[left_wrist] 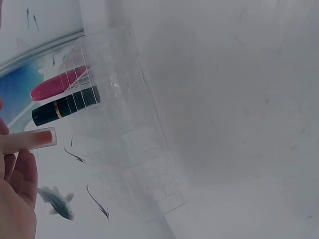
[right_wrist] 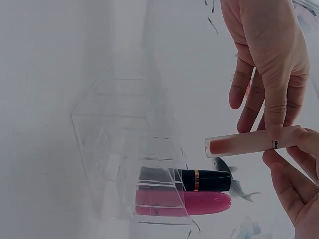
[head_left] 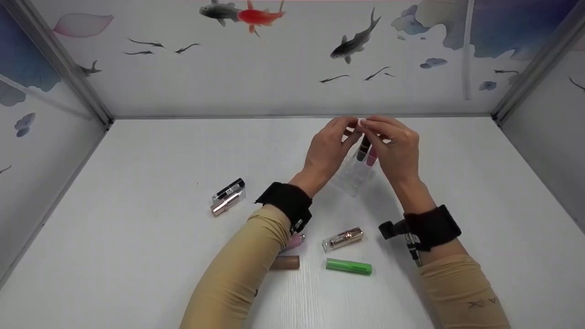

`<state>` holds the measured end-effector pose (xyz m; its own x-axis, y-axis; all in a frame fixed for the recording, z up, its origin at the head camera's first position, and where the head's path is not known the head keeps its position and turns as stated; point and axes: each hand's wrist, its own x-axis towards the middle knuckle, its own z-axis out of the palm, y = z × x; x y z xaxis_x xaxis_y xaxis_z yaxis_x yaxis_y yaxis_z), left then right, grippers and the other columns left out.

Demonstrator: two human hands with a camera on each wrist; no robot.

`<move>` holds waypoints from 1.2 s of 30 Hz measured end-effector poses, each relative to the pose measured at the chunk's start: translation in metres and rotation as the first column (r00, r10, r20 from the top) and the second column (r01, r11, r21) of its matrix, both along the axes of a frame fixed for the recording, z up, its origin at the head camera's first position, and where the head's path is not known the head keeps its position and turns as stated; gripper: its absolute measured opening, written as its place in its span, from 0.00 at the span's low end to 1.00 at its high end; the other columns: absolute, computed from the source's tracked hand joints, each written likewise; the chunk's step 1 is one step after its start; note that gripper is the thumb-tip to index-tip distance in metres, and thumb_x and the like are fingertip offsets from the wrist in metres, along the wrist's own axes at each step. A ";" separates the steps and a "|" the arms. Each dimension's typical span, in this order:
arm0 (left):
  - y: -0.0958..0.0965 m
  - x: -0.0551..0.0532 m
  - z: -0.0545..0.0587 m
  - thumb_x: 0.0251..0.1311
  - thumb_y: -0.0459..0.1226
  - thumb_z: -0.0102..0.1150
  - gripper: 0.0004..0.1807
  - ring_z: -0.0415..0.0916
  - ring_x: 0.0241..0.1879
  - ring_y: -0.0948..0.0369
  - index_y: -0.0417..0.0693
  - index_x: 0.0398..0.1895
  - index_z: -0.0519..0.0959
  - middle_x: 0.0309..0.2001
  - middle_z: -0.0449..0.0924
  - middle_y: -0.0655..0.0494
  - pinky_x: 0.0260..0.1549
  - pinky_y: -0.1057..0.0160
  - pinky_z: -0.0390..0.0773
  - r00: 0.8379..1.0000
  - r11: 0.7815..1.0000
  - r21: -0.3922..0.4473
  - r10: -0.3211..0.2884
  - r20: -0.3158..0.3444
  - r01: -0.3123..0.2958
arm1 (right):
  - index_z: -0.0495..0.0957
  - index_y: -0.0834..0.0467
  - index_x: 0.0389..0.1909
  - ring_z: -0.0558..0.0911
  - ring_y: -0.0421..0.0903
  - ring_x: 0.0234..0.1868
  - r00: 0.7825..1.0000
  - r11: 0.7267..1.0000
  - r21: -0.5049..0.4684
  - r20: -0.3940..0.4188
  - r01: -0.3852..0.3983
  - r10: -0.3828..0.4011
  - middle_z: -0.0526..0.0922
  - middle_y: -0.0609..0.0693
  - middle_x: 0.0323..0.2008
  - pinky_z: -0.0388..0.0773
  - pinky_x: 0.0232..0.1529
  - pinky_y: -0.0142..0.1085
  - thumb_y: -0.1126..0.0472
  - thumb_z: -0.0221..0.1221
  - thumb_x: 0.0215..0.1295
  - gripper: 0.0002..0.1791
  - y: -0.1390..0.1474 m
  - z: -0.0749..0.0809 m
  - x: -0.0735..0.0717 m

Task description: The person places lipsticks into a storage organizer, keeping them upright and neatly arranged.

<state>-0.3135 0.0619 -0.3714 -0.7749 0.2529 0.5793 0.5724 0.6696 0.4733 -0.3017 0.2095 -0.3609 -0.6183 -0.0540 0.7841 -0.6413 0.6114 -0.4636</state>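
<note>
Toward the back of the table, my left hand (head_left: 325, 145) and right hand (head_left: 398, 148) meet over a clear plastic organizer (head_left: 351, 180). Between their fingertips they pinch a lip gloss tube (right_wrist: 239, 144), whitish along its length with a clear, reddish-orange end. The tube lies outside the organizer, apart from it. Inside the organizer stand a black lipstick tube (right_wrist: 209, 180) with a gold band and a bright pink tube (right_wrist: 212, 202), side by side at one end. Several other compartments show nothing in them in the left wrist view.
Left of the arms lie a black-capped tube (head_left: 231, 188) and a rose-gold lipstick (head_left: 227, 204). Nearer the front are another gold lipstick (head_left: 343, 238), a green tube (head_left: 348, 266), a brown tube (head_left: 287, 262) and a pink item (head_left: 294, 241), partly behind the left sleeve. Patterned panels enclose the table.
</note>
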 end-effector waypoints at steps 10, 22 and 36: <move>0.005 -0.005 -0.003 0.66 0.43 0.53 0.14 0.79 0.48 0.68 0.52 0.52 0.74 0.50 0.78 0.60 0.48 0.76 0.75 0.997 0.999 -0.008 0.032 0.066 -0.032 | 0.86 0.55 0.40 0.85 0.44 0.37 1.000 1.000 0.021 0.020 0.010 -0.010 0.87 0.50 0.38 0.73 0.38 0.16 0.62 0.63 0.59 0.09 0.003 -0.009 -0.008; 0.010 -0.007 -0.010 0.67 0.44 0.51 0.16 0.79 0.48 0.68 0.53 0.55 0.74 0.51 0.79 0.60 0.47 0.74 0.76 0.991 0.997 -0.024 0.077 0.109 -0.074 | 0.84 0.58 0.44 0.84 0.47 0.41 0.996 0.988 0.151 0.076 0.044 -0.056 0.85 0.52 0.42 0.79 0.40 0.40 0.62 0.61 0.61 0.11 0.005 -0.013 -0.009; 0.012 -0.007 -0.011 0.67 0.44 0.51 0.15 0.79 0.46 0.68 0.53 0.54 0.76 0.48 0.82 0.60 0.45 0.74 0.76 0.987 0.995 -0.037 0.095 0.129 -0.091 | 0.83 0.59 0.46 0.82 0.45 0.40 0.988 0.985 0.168 0.143 0.026 -0.051 0.84 0.52 0.44 0.76 0.34 0.34 0.63 0.60 0.62 0.12 0.005 -0.015 -0.009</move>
<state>-0.3204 0.0738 -0.3820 -0.8641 0.1925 0.4651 0.4421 0.7321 0.5182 -0.3104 0.2149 -0.3754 -0.7297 -0.1493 0.6673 -0.5486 0.7104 -0.4409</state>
